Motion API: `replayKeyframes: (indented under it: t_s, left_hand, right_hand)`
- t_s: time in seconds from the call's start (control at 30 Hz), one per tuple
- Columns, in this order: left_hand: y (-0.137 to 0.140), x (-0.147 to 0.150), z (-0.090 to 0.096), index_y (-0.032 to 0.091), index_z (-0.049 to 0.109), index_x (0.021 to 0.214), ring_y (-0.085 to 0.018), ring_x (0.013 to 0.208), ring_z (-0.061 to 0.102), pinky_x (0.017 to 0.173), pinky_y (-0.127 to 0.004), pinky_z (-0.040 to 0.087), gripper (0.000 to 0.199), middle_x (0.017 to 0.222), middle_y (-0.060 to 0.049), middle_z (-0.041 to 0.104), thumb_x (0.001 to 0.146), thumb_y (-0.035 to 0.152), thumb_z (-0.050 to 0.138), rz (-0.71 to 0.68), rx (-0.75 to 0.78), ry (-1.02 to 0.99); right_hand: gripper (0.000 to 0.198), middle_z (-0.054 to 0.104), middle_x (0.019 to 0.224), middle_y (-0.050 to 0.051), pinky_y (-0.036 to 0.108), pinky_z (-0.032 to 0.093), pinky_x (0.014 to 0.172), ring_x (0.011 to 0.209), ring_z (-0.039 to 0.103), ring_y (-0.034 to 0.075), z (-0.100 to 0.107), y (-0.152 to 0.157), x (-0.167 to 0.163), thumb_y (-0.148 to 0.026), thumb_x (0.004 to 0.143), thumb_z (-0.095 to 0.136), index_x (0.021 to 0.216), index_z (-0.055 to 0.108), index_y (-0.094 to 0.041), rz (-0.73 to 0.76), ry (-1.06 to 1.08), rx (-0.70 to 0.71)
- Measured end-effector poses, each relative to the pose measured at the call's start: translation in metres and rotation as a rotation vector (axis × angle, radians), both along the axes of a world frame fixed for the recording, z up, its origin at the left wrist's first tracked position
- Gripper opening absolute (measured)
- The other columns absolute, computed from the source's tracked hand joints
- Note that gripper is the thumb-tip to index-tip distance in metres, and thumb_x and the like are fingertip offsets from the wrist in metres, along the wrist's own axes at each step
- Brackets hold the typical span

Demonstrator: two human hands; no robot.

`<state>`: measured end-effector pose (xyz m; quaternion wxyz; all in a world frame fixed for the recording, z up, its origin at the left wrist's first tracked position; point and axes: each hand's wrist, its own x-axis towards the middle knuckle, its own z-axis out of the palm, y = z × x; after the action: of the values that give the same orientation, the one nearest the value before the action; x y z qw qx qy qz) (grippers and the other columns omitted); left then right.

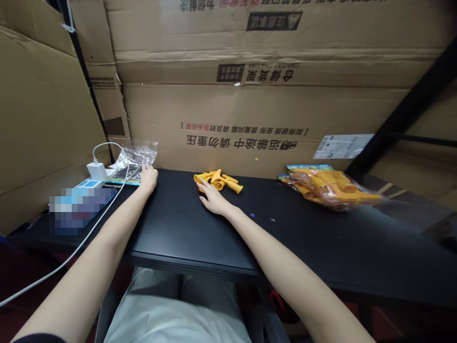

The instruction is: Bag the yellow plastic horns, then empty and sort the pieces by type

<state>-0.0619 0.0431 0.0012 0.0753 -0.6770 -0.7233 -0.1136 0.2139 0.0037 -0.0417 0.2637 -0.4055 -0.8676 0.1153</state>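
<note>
At the left back of the table, my left hand (149,179) is closed at the edge of a crumpled clear plastic bag (134,159) with a colourful printed strip along its bottom. My right hand (214,199) lies palm down near the middle with its fingers apart. Its fingertips touch a small loose pile of orange-yellow plastic pieces (233,186), some with flared, trumpet-like ends. Part of that pile is hidden behind the fingers. Farther right rests a clear bag of similar orange-yellow pieces (330,186) with a printed card top.
A white charger plug (96,170) stands at the left, its white cable (95,229) running forward over the table edge. Beside it lies a blurred-out flat item (82,212). Cardboard (250,109) walls the back of the black table (185,238). A black post (403,109) slants at the right.
</note>
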Motion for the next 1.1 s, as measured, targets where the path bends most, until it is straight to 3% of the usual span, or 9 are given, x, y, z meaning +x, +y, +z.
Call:
replayKeyframes:
  t_s: [0.1,0.2,0.43,0.6,0.83,1.1]
  left_hand:
    - [-0.001,0.002,0.005,-0.004,0.035,0.139,-0.034,0.142,0.015,0.111,-0.048,0.023,0.054,0.15,-0.026,0.024,0.087,0.011,0.029,0.003,0.149,0.044]
    - [0.005,-0.002,0.005,-0.004,0.03,0.141,-0.029,0.143,0.014,0.114,-0.047,0.014,0.056,0.151,-0.024,0.022,0.087,0.005,0.021,-0.01,0.165,0.096]
    - [0.029,-0.033,-0.012,0.006,0.044,0.135,-0.031,0.139,0.027,0.108,-0.06,0.021,0.054,0.146,-0.022,0.036,0.083,0.006,0.031,0.148,-0.129,0.087]
    - [0.038,-0.054,-0.012,0.011,0.043,0.138,-0.029,0.14,0.027,0.111,-0.059,0.017,0.053,0.147,-0.017,0.037,0.087,0.02,0.031,0.132,-0.347,0.09]
    - [0.035,-0.069,-0.014,0.02,0.026,0.148,-0.026,0.144,0.009,0.112,-0.06,0.001,0.067,0.155,-0.011,0.016,0.092,0.054,0.012,0.165,-0.349,0.162]
    - [0.029,-0.056,-0.014,0.02,0.025,0.148,-0.026,0.145,0.006,0.11,-0.063,-0.001,0.061,0.156,-0.009,0.013,0.094,0.047,0.015,0.067,-0.26,0.181]
  right_hand:
    - [0.06,0.023,0.153,0.016,0.055,0.019,0.112,0.14,0.024,0.029,-0.001,0.001,0.0,-0.019,0.084,0.048,0.143,0.038,-0.016,0.007,-0.002,0.003]
    - [0.06,0.023,0.153,0.016,0.054,0.019,0.112,0.14,0.024,0.029,0.0,0.0,0.0,-0.019,0.084,0.048,0.143,0.038,-0.015,-0.004,-0.014,0.002]
    - [0.059,0.024,0.153,0.015,0.052,0.019,0.114,0.141,0.023,0.026,0.002,-0.002,0.0,-0.019,0.085,0.046,0.143,0.038,-0.015,-0.026,-0.049,-0.015]
    - [0.052,0.027,0.152,0.012,0.055,0.014,0.113,0.142,0.021,0.025,0.007,-0.004,0.001,-0.023,0.089,0.044,0.14,0.041,-0.019,-0.055,-0.107,-0.046]
    - [0.043,0.033,0.15,0.01,0.054,0.013,0.113,0.141,0.023,0.021,0.013,0.003,0.006,-0.026,0.093,0.038,0.134,0.05,-0.021,-0.053,-0.141,-0.059]
    - [0.044,0.032,0.15,0.01,0.056,0.011,0.113,0.141,0.022,0.023,0.012,0.003,0.007,-0.022,0.09,0.04,0.134,0.051,-0.021,-0.04,-0.162,-0.011]
